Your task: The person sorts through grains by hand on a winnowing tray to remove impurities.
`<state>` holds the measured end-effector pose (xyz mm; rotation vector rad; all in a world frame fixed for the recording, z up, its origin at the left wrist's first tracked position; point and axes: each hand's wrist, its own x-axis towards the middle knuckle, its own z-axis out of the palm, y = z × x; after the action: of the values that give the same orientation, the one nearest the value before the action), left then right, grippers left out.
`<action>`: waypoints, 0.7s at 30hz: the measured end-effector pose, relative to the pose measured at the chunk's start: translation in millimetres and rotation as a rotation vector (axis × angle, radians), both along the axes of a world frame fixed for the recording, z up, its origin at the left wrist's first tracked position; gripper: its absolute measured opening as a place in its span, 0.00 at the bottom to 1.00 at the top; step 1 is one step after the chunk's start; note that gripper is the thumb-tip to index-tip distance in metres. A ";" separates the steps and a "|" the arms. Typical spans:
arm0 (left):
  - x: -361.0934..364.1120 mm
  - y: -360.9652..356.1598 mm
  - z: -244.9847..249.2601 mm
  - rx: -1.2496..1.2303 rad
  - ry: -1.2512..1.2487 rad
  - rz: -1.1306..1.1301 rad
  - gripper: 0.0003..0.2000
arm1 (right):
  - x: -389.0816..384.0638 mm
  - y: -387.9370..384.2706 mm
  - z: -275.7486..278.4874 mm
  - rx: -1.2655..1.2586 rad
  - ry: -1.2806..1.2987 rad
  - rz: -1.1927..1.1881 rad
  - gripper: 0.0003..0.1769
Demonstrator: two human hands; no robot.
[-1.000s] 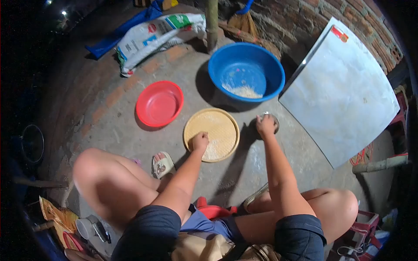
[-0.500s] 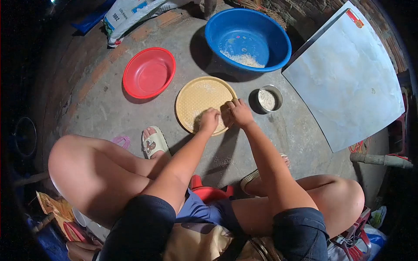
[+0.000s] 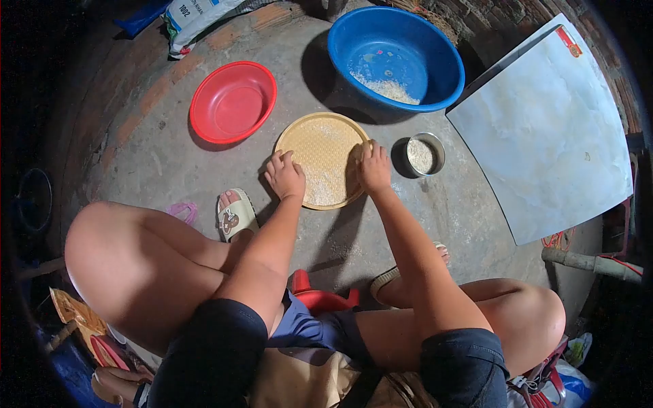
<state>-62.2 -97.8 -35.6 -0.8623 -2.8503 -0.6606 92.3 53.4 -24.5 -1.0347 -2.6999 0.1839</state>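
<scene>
The left hand (image 3: 285, 179) and right hand (image 3: 374, 170) clamp fingers on opposite rims of a round yellow tray (image 3: 326, 146), seemingly balancing its scattered grains.

From tray (image 3: 323, 153): can pass near 11:30, and at 6 to red stool (image 3: 323, 300). Blocked at 10 by red basin (image 3: 235, 105), at 1 by blue basin (image 3: 408, 51) — at 3 by right hand (image 3: 374, 170), then steel bowl (image 3: 440, 162); at 8 by left hand (image 3: 286, 178), then sandalled foot (image 3: 235, 216).
</scene>
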 end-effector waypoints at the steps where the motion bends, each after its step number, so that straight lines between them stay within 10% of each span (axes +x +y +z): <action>1: -3.5 -2.6 -1.0 -0.003 -0.002 0.001 0.15 | 1.4 2.2 2.3 -0.078 -0.023 -0.089 0.27; 21: -28.3 -11.6 -19.3 -0.013 -0.172 0.215 0.15 | 7.3 8.8 3.2 -0.532 0.096 -0.313 0.15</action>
<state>-90.6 -109.3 -54.9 -0.5120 -3.0427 -0.7203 99.6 62.3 -21.3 -1.5243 -2.4076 0.8990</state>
